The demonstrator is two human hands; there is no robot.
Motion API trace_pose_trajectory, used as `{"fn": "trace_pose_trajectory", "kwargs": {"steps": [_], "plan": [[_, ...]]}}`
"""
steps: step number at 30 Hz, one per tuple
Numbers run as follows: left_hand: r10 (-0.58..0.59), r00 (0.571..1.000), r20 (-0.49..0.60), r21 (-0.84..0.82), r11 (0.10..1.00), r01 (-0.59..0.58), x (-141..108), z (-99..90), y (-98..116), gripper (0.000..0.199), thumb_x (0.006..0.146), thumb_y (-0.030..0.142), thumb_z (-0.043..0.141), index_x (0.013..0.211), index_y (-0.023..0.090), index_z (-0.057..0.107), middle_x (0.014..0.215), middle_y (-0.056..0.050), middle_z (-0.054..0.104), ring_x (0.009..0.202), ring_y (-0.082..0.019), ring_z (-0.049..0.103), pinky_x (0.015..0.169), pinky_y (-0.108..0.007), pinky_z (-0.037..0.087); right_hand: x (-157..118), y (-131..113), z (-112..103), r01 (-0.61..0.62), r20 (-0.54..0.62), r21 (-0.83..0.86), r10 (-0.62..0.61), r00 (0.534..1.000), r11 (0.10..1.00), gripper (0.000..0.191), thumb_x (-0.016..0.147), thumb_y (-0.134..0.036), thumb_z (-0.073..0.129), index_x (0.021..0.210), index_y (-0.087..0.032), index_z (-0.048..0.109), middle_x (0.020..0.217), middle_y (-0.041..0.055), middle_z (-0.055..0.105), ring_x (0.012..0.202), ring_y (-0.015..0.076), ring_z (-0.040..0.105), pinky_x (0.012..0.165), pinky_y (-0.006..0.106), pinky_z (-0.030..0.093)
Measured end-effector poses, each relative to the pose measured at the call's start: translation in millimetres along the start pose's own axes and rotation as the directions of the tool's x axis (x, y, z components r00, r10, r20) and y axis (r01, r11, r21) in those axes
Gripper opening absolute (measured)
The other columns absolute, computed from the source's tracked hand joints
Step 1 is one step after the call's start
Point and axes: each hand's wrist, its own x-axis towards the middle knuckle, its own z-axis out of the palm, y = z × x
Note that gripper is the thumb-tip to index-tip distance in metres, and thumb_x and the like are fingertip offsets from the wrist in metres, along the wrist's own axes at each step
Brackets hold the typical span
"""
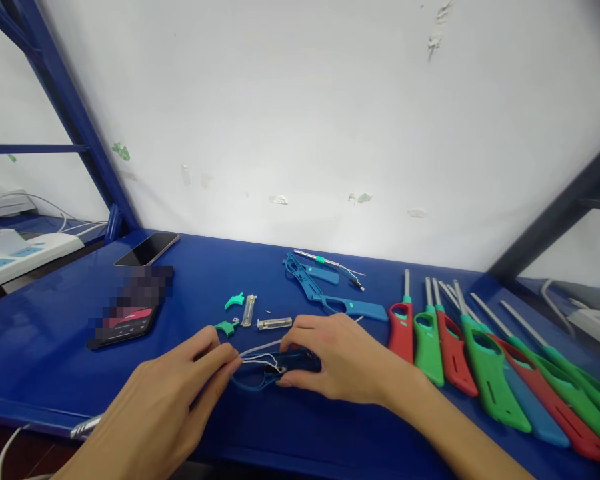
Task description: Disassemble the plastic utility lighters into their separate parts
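A blue lighter casing (300, 361), opened up with white wires (263, 359) running along it, lies low over the table between my hands. My left hand (195, 373) is closed, its thumb and fingertips pinching the front end where the wires run in. Out past my left wrist pokes a metal tube (86, 427); whether it joins this casing is hidden. The fingers of my right hand (330, 357) curl round the casing's handle part. Just beyond lie two green triggers (235, 301) and two clear fuel tanks (274, 323), one partly near my right fingers.
Behind are blue casing halves (325, 293) and a metal nozzle with wires (325, 260). Several red, green and blue lighters (445, 347) line the right side. Two phones (150, 249) lie at left, near a power strip (25, 257). A white wall (300, 133) closes the back.
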Motion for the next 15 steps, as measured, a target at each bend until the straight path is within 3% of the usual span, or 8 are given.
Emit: {"fn": "trace_pose_trajectory", "kwargs": {"steps": [3, 6, 9, 12, 15], "plan": [[0.058, 0.998, -0.04, -0.034, 0.998, -0.059, 0.3, -6.4, -1.7, 0.042, 0.113, 0.046, 0.039, 0.087, 0.03, 0.068, 0.086, 0.003, 0.07, 0.059, -0.014, 0.067, 0.054, -0.028, 0.047, -2.8, -0.9, -7.2, -0.005, -0.013, -0.099, 0.004, 1.0, 0.995, 0.034, 0.098, -0.053, 0.076, 0.111, -0.022, 0.078, 0.101, 0.002, 0.077, 0.079, 0.0187, 0.07, 0.065, 0.032, 0.04], [0.024, 0.986, -0.165, -0.015, 1.0, -0.027, 4.8, -19.1, -2.5, 0.032, 0.11, 0.047, 0.047, 0.093, 0.03, 0.068, 0.087, 0.003, 0.069, 0.073, -0.017, 0.069, 0.065, -0.028, 0.049, -7.5, 3.0, -17.4, -0.045, -0.023, -0.22, 0.041, 0.999, 0.975, 0.028, 0.098, -0.048, 0.076, 0.103, -0.02, 0.08, 0.095, 0.003, 0.077, 0.075, 0.0196, 0.07, 0.061, 0.033, 0.037], [-0.012, 0.981, -0.194, 0.023, 1.0, 0.017, 21.2, -28.0, 5.2, 0.033, 0.109, 0.05, 0.047, 0.093, 0.029, 0.067, 0.084, 0.002, 0.067, 0.073, -0.018, 0.066, 0.068, -0.031, 0.047, -11.8, 11.7, -30.0, -0.137, -0.104, -0.251, 0.114, 0.988, 0.958, 0.028, 0.1, -0.05, 0.073, 0.106, -0.024, 0.079, 0.1, 0.0019, 0.079, 0.081, 0.0206, 0.073, 0.067, 0.032, 0.042], [-0.083, 0.989, -0.123, 0.086, 0.992, 0.094, 54.8, -24.0, 22.7, 0.042, 0.111, 0.049, 0.037, 0.092, 0.026, 0.068, 0.083, -0.001, 0.065, 0.074, -0.021, 0.065, 0.071, -0.036, 0.048, -13.9, 24.9, -42.0, -0.327, -0.231, -0.292, 0.266, 0.936, 0.899, 0.031, 0.102, -0.053, 0.069, 0.11, -0.025, 0.078, 0.11, 0.0038, 0.08, 0.096, 0.0253, 0.075, 0.076, 0.033, 0.048], [-0.064, 0.997, -0.031, 0.111, 0.992, 0.067, 102.1, -9.8, 40.2, 0.038, 0.113, 0.04, 0.04, 0.099, 0.023, 0.07, 0.088, -0.002, 0.067, 0.082, -0.022, 0.068, 0.078, -0.038, 0.053, -15.3, 43.5, -49.6, -0.507, -0.337, -0.309, 0.405, 0.85, 0.805, 0.034, 0.106, -0.05, 0.063, 0.11, -0.019, 0.077, 0.111, 0.0096, 0.08, 0.098, 0.0302, 0.076, 0.076, 0.036, 0.051]]}}
